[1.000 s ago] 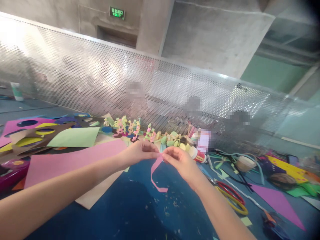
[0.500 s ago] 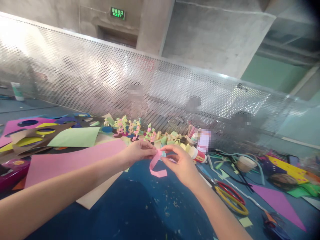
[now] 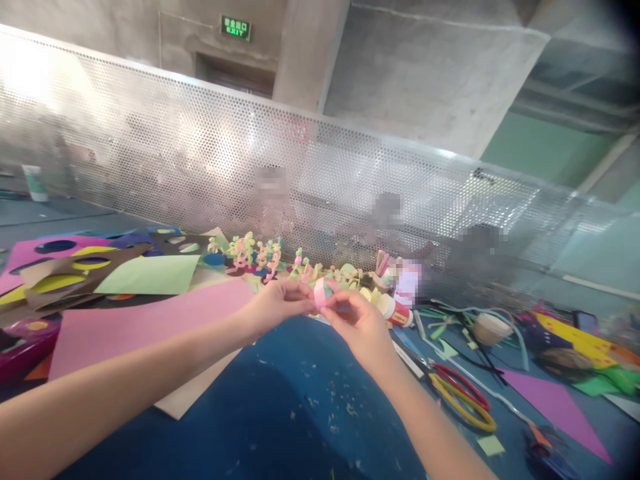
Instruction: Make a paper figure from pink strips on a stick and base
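The pink strip, dangling below the hands half a second ago, is now forming a small raised loop between the fingertips. From the left, a pink sheet is lying beyond the left forearm. The left hand is pinching the loop's left side, thumb and fingers nearly together. The right hand is curving its thumb and fingertips closely around the right side. Farther right, scissors are resting on the tabletop.
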Motion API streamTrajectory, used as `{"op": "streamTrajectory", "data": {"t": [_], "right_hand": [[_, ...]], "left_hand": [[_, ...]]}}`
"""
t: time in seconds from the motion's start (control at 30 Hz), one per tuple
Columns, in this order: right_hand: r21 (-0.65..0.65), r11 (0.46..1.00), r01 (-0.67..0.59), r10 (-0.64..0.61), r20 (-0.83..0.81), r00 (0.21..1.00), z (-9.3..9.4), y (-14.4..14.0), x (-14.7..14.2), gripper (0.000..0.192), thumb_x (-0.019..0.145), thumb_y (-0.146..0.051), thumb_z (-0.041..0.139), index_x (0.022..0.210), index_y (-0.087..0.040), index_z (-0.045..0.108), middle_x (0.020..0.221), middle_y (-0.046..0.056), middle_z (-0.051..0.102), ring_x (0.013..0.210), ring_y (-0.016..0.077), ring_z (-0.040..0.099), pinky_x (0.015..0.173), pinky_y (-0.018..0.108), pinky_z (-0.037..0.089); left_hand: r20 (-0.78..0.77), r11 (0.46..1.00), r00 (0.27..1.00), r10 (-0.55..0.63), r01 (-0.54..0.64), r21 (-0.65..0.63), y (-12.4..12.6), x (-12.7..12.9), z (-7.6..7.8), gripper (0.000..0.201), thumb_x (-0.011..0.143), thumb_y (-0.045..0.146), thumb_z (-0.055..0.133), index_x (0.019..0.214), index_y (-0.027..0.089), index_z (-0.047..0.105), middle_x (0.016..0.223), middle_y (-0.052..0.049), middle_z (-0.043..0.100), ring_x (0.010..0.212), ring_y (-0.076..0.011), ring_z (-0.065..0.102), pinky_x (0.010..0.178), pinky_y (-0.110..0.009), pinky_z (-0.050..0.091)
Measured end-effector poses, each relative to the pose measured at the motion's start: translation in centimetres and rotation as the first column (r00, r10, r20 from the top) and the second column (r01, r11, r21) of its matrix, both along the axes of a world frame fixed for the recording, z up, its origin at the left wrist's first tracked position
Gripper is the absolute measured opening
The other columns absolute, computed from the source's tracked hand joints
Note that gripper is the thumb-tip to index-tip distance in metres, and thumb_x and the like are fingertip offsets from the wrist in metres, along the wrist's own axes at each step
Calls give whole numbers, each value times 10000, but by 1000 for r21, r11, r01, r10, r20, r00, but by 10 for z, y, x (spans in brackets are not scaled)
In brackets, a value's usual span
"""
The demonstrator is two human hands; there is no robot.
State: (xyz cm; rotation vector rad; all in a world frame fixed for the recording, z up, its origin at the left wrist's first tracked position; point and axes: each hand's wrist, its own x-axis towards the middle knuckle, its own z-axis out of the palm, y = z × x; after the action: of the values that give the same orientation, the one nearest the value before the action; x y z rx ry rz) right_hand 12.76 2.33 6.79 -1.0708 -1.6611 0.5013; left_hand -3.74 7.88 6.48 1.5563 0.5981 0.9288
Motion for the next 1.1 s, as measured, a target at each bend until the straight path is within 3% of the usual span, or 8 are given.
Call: {"op": "streamTrajectory", "data": {"t": [0.13, 0.37, 0.57, 0.7, 0.9, 1.03, 1.1], "right_hand": [[-67, 997, -38, 31, -104, 994, 1, 2, -2, 145, 723, -268, 614, 794, -200, 507, 773, -5, 547, 729, 133, 560, 694, 271, 479], [-133, 989, -64, 46, -136, 990, 3, 2, 0, 188, 711, -296, 632, 784, -199, 488, 776, -7, 532, 729, 126, 544, 693, 255, 466], [-173, 982, -81, 59, -131, 990, 2, 3, 2, 216, 736, -313, 594, 901, -196, 515, 876, 37, 582, 792, 153, 577, 722, 296, 486], [-125, 991, -46, 31, -118, 993, 0, 4, 2, 182, 725, -295, 607, 826, -199, 490, 790, 6, 574, 728, 139, 578, 675, 269, 475], [-68, 997, 29, -37, -125, 991, -1, 4, 1, 214, 738, -287, 588, 729, -218, 386, 708, -26, 524, 671, 126, 561, 590, 233, 470], [83, 990, 112, -117, 58, 991, 1, -1, 0, 52, 774, -261, 548, 776, -210, 537, 787, 16, 580, 732, 150, 569, 621, 261, 487], [160, 978, 137, -159, 134, 978, 2, -3, 1, 81, 792, -246, 534, 802, -221, 610, 846, 33, 593, 762, 159, 568, 646, 279, 494]], "left_hand": [[-1, 999, 1000, -25, 25, 48, 1, -2, 0, 186, 692, 270, 657, 807, 137, 599, 787, -25, 666, 748, -120, 613, 766, -276, 444], [10, 994, 999, -49, 48, 98, 2, 0, -3, 226, 687, 292, 664, 844, 141, 601, 828, -36, 661, 787, -137, 616, 785, -296, 452], [-55, 991, 998, -21, 28, 129, 4, 0, -6, 203, 665, 294, 674, 793, 148, 617, 798, -36, 678, 775, -151, 629, 779, -301, 465], [-104, 986, 994, -19, 36, 163, 3, 1, -6, 223, 674, 331, 663, 797, 149, 624, 810, -43, 681, 782, -157, 625, 764, -291, 464], [-86, 997, 995, -58, 63, 50, -3, 2, -5, 245, 697, 358, 637, 835, 156, 663, 819, -45, 688, 747, -132, 612, 728, -261, 468], [-138, 997, 990, -7, 17, 77, -3, 1, -4, 245, 701, 376, 620, 798, 158, 678, 792, -50, 692, 733, -141, 615, 697, -253, 472], [-170, 992, 985, 16, 6, 129, -2, 0, -4, 242, 709, 373, 606, 793, 159, 681, 780, -48, 691, 733, -148, 617, 696, -253, 472]]}}
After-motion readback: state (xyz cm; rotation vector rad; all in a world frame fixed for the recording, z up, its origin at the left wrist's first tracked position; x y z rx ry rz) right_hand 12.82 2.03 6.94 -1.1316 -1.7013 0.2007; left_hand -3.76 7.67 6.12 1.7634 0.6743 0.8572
